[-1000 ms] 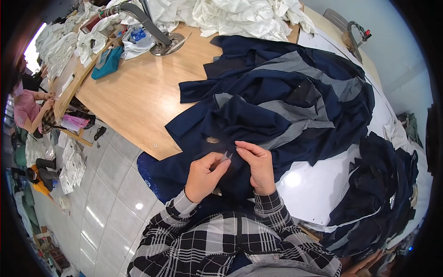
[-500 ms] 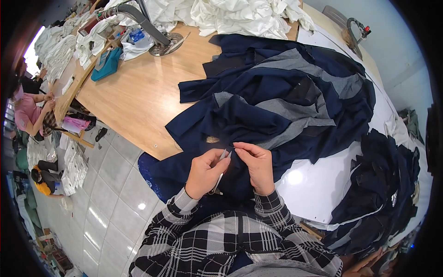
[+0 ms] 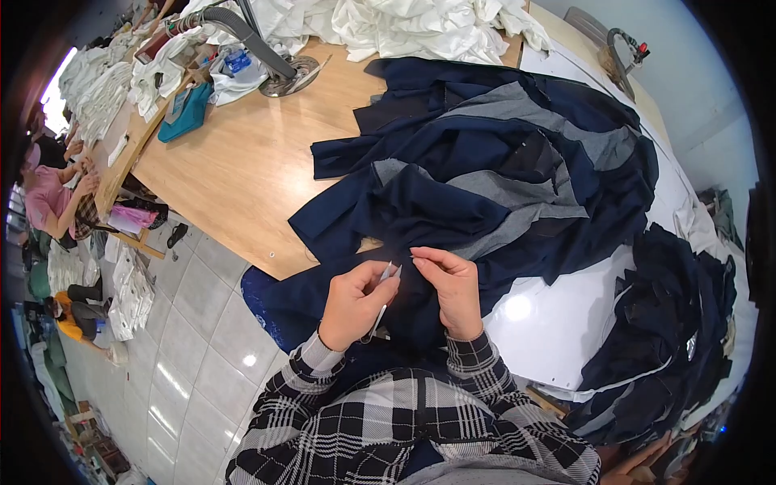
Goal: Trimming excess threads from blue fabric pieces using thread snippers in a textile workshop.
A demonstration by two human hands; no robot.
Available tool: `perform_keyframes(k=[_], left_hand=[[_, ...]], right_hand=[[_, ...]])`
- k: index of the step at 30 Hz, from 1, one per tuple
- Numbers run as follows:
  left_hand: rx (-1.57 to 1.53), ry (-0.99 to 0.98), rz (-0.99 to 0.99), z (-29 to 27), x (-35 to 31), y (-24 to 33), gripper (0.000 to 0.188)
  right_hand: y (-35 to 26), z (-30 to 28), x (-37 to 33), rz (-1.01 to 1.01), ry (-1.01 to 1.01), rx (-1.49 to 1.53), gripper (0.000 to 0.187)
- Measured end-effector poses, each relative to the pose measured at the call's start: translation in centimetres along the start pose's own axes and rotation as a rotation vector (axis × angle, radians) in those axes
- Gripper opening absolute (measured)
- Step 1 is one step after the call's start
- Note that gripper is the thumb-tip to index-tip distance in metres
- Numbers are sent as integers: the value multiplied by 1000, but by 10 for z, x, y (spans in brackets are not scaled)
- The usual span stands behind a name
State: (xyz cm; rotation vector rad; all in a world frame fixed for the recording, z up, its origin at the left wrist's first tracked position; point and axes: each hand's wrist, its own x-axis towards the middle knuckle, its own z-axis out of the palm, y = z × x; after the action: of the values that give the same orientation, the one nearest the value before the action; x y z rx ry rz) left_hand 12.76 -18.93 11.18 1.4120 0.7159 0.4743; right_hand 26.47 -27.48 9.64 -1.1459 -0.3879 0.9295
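Observation:
My left hand (image 3: 352,304) is closed around small metal thread snips (image 3: 377,322), whose blade tips poke out past the thumb and point away from me. Just to the right, my right hand (image 3: 453,294) makes a pinch with thumb and forefinger. Whatever lies in that pinch is too small to make out. A short gap separates the two hands. Dark navy cloth, a garment (image 3: 339,216) with grey lining, spreads beneath and beyond them over the table, and part of it hangs toward my lap.
A wooden table (image 3: 242,182) extends to the left, with a metal-based lamp stand (image 3: 289,77) and a teal pouch (image 3: 186,113). White cloth (image 3: 428,28) is heaped at the far side. More navy pieces (image 3: 659,303) lie at right. Two people work at far left.
My left hand with the snips has shifted slightly left, widening the gap to my right hand. The right hand stays nearly in place, still pinched.

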Motion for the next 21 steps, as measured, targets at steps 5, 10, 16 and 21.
perform_keyframes(k=[5,10,16,21], left_hand=[[-11,10,39,4,5,-11,14],[-20,5,18,6,5,-11,15],[-36,-8,8,5,6,-9,15],[-96,-24,-31,6,8,-6,15]], right_hand=[[1,-1,-2,21,-13,-5,18],[1,-4,-1,59,-10,21,18],[-1,-4,0,87,-14,62,18],[0,-5,1,94,-15,87,19]])
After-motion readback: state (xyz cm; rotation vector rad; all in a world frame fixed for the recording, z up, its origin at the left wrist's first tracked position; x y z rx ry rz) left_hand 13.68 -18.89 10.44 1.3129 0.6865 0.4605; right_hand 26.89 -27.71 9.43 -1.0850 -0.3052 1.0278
